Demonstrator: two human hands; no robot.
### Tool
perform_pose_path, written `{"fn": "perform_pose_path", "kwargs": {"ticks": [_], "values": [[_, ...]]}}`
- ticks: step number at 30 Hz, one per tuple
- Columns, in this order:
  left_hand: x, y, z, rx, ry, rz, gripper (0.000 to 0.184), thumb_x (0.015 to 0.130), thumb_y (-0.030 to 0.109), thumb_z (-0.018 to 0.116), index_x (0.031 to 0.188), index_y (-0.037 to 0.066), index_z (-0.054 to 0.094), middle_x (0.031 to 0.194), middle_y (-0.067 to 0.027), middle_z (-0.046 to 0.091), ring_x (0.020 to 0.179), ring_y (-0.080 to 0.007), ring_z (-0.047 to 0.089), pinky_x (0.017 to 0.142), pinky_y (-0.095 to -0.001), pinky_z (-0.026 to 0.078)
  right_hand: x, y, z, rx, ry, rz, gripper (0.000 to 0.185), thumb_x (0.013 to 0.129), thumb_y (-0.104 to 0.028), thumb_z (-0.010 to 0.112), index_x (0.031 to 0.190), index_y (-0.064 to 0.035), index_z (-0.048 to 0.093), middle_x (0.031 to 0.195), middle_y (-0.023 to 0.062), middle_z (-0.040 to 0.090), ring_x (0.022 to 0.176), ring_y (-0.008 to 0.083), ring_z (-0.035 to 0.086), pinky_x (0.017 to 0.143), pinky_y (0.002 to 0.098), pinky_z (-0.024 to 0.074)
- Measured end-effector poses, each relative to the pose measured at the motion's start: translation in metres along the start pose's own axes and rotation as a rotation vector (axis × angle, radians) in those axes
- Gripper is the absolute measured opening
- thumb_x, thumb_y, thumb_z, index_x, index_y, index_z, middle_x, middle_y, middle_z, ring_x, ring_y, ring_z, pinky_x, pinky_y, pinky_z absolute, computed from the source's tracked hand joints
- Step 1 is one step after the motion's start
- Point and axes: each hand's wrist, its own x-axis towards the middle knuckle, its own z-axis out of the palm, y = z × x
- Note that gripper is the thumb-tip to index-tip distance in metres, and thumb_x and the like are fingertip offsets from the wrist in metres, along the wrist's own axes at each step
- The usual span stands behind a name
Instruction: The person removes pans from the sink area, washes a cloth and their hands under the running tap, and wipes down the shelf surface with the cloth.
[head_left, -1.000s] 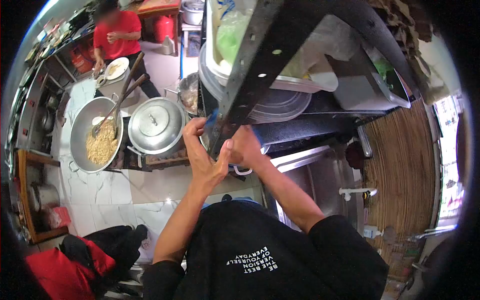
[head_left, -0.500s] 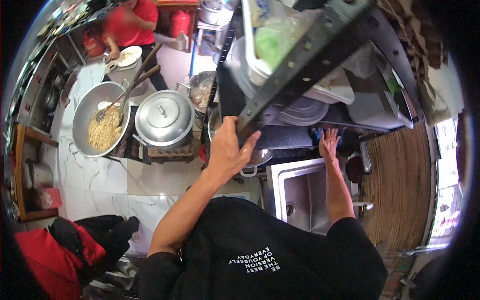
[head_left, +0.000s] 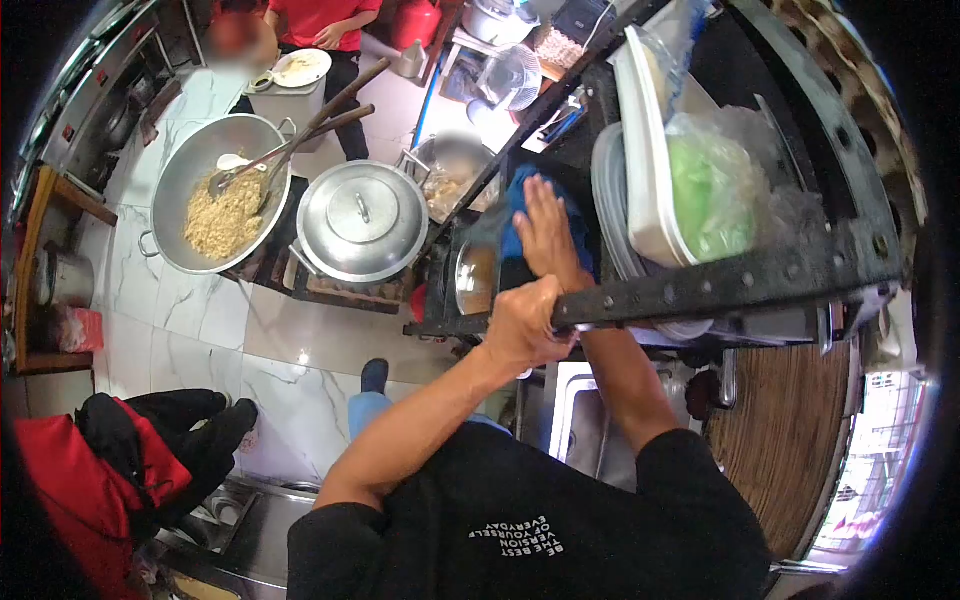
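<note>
My left hand (head_left: 528, 322) is wrapped around the end of a black perforated metal post (head_left: 720, 290) of a shelf rack. Just beyond it, my right hand (head_left: 548, 235) lies flat with fingers stretched out, pressing on a blue cloth (head_left: 578, 240) on the dark shelf. Part of the cloth is hidden under the palm. To the right of that hand are a round clear plastic lid or container (head_left: 608, 190), a white plastic tub (head_left: 650, 150) and a plastic bag with something green (head_left: 710, 190).
A large wok (head_left: 170, 170) of food with long-handled utensils and a lidded metal pot (head_left: 362, 215) stand at left. Below the rack is a steel sink (head_left: 570, 400). One person in red (head_left: 340, 20) is at the top; another person's red-and-black clothing (head_left: 70, 490) shows at lower left.
My right hand has swept leftward along the shelf with the blue cloth, coming close to my left hand. My left hand still grips the post. The view has shifted.
</note>
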Motion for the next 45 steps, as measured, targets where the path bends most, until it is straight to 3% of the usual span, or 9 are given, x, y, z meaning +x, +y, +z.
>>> {"fn": "perform_pose_path", "kwargs": {"ticks": [6,12,14,18,26,31,35,36,45], "values": [[0.001,-0.011,0.006,-0.041,0.014,0.045,0.04,0.057,0.012,0.083,0.077,0.007,0.049,0.064,-0.0117,0.053,0.056,-0.0304,0.06,0.051,-0.0393,0.048,0.091,0.051,0.041,-0.143,-0.07,0.202,0.065,0.104,-0.036,0.038,0.153,0.0052,0.026,0.16,0.0301,0.018,0.149,0.0465,0.019,0.118,0.0637,0.0156],[-0.002,-0.017,0.007,-0.106,-0.001,0.068,0.041,0.053,0.012,0.083,0.075,0.007,0.049,0.066,-0.01,0.054,0.057,-0.0302,0.06,0.051,-0.0401,0.048,0.019,-0.023,-0.006,0.028,-0.187,-0.096,0.059,0.099,-0.024,0.051,0.152,-0.0042,0.035,0.155,0.0258,0.034,0.148,0.0433,0.025,0.12,0.0584,0.0162],[-0.002,-0.019,0.006,-0.134,0.004,0.092,0.042,0.052,0.013,0.084,0.075,0.007,0.049,0.067,-0.0095,0.053,0.057,-0.03,0.06,0.051,-0.04,0.048,-0.005,-0.053,-0.03,0.145,-0.337,-0.226,0.036,0.087,-0.018,0.062,0.121,-0.0059,0.062,0.143,0.0174,0.05,0.144,0.0377,0.036,0.12,0.0566,0.0191],[0.005,-0.015,0.001,-0.169,0.005,0.12,0.042,0.055,0.009,0.08,0.078,0.005,0.044,0.063,-0.0094,0.047,0.055,-0.0298,0.057,0.05,-0.0408,0.047,0.008,-0.051,-0.036,0.212,-0.446,-0.463,0.018,0.082,-0.018,0.067,0.092,-0.004,0.064,0.105,0.0138,0.062,0.118,0.0336,0.054,0.117,0.056,0.028],[0.002,-0.021,0.003,-0.137,-0.038,0.113,0.043,0.054,0.011,0.079,0.077,0.006,0.042,0.062,-0.0085,0.043,0.052,-0.0288,0.053,0.047,-0.0395,0.043,0.101,0.0,0.004,0.098,-0.309,-0.523,0.018,0.081,-0.022,0.067,0.077,-0.0052,0.061,0.083,0.0127,0.057,0.095,0.033,0.058,0.112,0.0555,0.0329],[0.002,-0.019,0.001,-0.143,-0.037,0.102,0.039,0.056,0.009,0.075,0.075,0.006,0.042,0.064,-0.0095,0.048,0.057,-0.029,0.059,0.051,-0.0409,0.047,0.026,-0.05,-0.031,0.273,-0.595,-0.55,0.018,0.083,-0.024,0.068,0.079,-0.0066,0.063,0.084,0.0099,0.06,0.099,0.0302,0.059,0.114,0.0555,0.0312],[0.004,-0.02,-0.003,-0.168,-0.058,0.119,0.038,0.057,0.01,0.076,0.075,0.006,0.042,0.063,-0.0092,0.047,0.056,-0.029,0.059,0.05,-0.0406,0.047,0.001,-0.043,-0.042,0.231,-0.57,-0.435,0.031,0.091,-0.03,0.065,0.116,-0.0108,0.066,0.138,0.012,0.056,0.139,0.032,0.044,0.12,0.0535,0.0215],[0.006,-0.02,-0.003,-0.168,-0.061,0.119,0.038,0.057,0.01,0.075,0.075,0.006,0.042,0.063,-0.009,0.047,0.056,-0.0287,0.058,0.049,-0.0402,0.047,0.005,-0.036,-0.047,0.152,-0.617,-0.402,0.049,0.097,-0.033,0.059,0.141,-0.0132,0.054,0.158,0.0138,0.036,0.149,0.033,0.029,0.122,0.0524,0.0162],[0.0,-0.022,0.003,-0.154,-0.068,0.098,0.043,0.056,0.013,0.081,0.077,0.006,0.044,0.064,-0.0084,0.045,0.052,-0.0277,0.053,0.046,-0.0386,0.043,0.051,0.091,-0.017,-0.045,-0.187,0.07,0.055,0.106,-0.032,0.04,0.156,-0.0116,0.032,0.163,0.0184,0.025,0.151,0.0382,0.02,0.122,0.0477,0.0146]]}}
